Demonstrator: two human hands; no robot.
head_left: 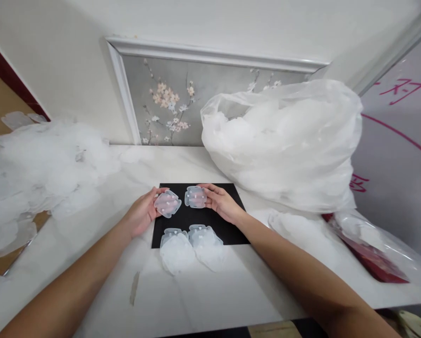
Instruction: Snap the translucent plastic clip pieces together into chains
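Note:
Over the left part of a black mat, my left hand is closed on a translucent plastic piece with notched edges and small white dots. Opposite it, my right hand grips a similar translucent piece by its right side. A gap separates the two pieces. Closer to me, at the mat's front edge, two more dotted pieces lie side by side. Round frosted white sheets partly cover them and reach onto the white table.
A big pile of frosted white discs is at the left. A bulging clear plastic bag of white pieces stands at the back right. Loose white pieces and a dark red item under clear plastic lie at the right.

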